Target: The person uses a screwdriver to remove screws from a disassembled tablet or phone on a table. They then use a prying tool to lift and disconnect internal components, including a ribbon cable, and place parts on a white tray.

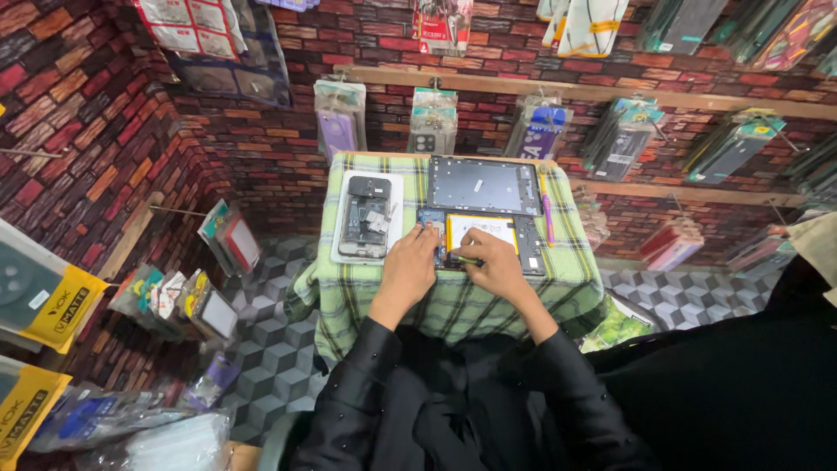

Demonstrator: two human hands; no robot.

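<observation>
Head view, looking down on a small worktop (453, 305) under a green checked cloth. Both hands are on the opened tablet (488, 240) at the near middle. Left hand (408, 266) lies curled over its left edge, steadying it. Right hand (497, 262) pinches a thin tool (466, 259) against the yellow-rimmed battery. Tablet's back cover (484, 185) sits just behind. An opened phone (366, 218) lies on a white tray (342, 228) at left, a pink pen (547, 209) at right.
</observation>
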